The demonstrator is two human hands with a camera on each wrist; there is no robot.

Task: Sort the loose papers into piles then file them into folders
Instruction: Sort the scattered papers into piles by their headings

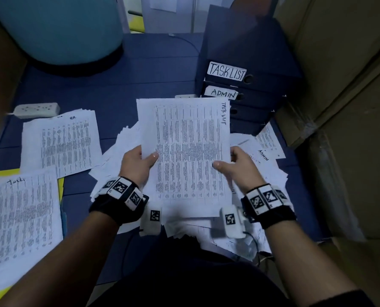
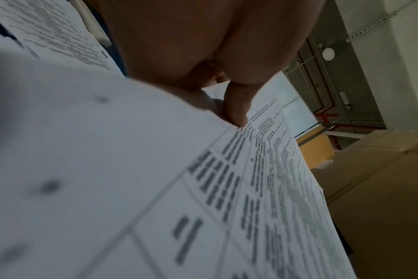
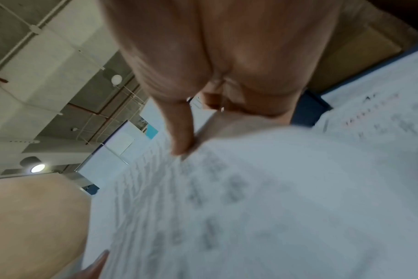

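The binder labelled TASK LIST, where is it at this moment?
In the head view the TASK LIST binder is at the upper right, on top of the stack of blue binders, directly above the ADMIN binder and beside the cardboard boxes.

A thin, matt white paper sheet (image 1: 184, 151) is flexing between both hands. At ten o'clock, a smooth white plastic power strip (image 1: 37, 109) is lying on matt blue flooring (image 1: 140, 74). At two o'clock, dull brown cardboard boxes (image 1: 344, 85) are standing beside smooth, dark blue binders (image 1: 262, 85).
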